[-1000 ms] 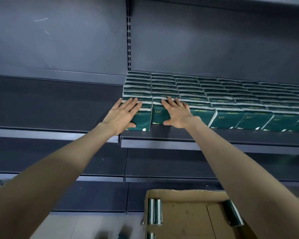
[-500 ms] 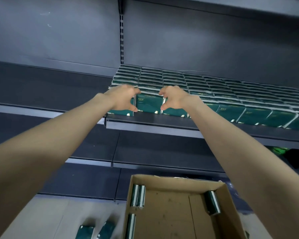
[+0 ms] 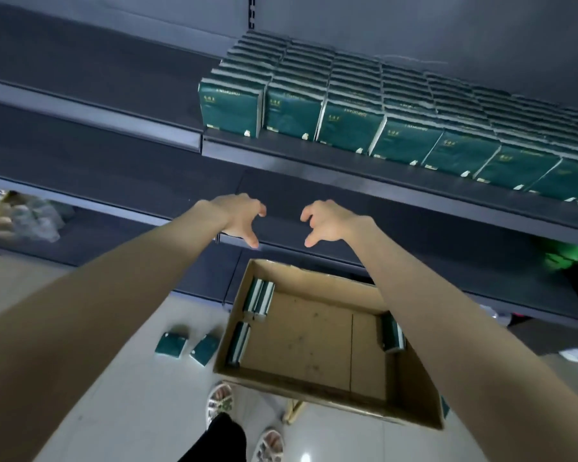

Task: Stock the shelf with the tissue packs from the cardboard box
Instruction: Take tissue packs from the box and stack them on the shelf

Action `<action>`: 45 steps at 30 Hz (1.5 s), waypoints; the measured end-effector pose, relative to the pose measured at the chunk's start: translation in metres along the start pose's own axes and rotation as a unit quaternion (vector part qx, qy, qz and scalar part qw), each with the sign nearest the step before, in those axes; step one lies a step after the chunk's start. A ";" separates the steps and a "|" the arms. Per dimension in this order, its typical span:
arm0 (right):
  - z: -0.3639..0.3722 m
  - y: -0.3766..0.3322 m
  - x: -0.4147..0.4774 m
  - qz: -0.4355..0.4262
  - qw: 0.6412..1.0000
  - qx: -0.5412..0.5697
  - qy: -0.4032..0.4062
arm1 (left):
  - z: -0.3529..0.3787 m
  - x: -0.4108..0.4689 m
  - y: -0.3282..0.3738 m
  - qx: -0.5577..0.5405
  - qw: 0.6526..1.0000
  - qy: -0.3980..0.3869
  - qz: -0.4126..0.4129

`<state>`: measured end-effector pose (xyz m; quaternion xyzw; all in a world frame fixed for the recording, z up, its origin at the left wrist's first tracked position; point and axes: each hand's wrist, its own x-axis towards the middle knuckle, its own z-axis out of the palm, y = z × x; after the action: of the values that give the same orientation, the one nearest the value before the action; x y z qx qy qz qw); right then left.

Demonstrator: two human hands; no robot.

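Dim shop aisle with dark grey metal shelving against a grey back wall, seen from a head camera looking forward and down. The upper shelf runs from the middle of the picture to the right edge. It carries dark green tissue packs standing upright in tight rows, one behind another, with the front rank just behind the shelf lip. The bay to the left of these rows is bare.

Two bare forearms reach forward from the bottom corners. The left hand and right hand hang in the air below the stocked shelf, near each other but not touching. Each has its fingers loosely curled and its thumb spread downward, and neither holds anything.

Below the hands, an open cardboard box sits on the pale tiled floor. Two packs stand on edge against its left wall near the far corner, a third pack stands against the same wall nearer the camera, and a fourth pack leans by the right wall. Two more loose packs lie on the floor just left of the box.

Crumpled clear plastic rests on a low shelf at far left. Two feet in pale sandals show at the bottom edge
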<state>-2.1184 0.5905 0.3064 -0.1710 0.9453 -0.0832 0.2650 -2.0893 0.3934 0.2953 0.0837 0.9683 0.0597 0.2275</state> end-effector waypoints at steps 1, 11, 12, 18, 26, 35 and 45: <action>0.014 0.002 0.004 0.002 1.000 0.005 -0.011 | 0.015 0.002 -0.003 -0.012 1.000 -0.010 -0.007; 0.155 0.013 0.063 0.022 0.992 0.082 -0.094 | 0.182 0.029 -0.041 -0.171 0.976 -0.086 -0.101; 0.169 0.013 0.069 0.030 0.990 0.093 -0.100 | 0.196 0.031 -0.042 -0.193 0.972 -0.081 -0.109; 0.246 0.013 0.109 0.112 0.963 0.210 -0.122 | 0.277 0.048 -0.047 -0.355 0.915 -0.047 -0.184; 0.342 0.022 0.165 0.225 0.919 0.308 -0.102 | 0.345 0.077 -0.037 -0.471 0.847 0.050 -0.242; 0.390 0.026 0.194 0.274 0.878 0.390 -0.048 | 0.370 0.080 -0.042 -0.467 0.849 0.105 -0.223; 0.344 0.043 0.155 0.236 0.888 0.393 -0.042 | 0.346 0.073 -0.040 -0.427 0.875 0.050 -0.221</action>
<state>-2.0719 0.5505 -0.0681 0.1720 0.8359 -0.3754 0.3616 -2.0028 0.3950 -0.0499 -0.2406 0.8520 0.4197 0.2001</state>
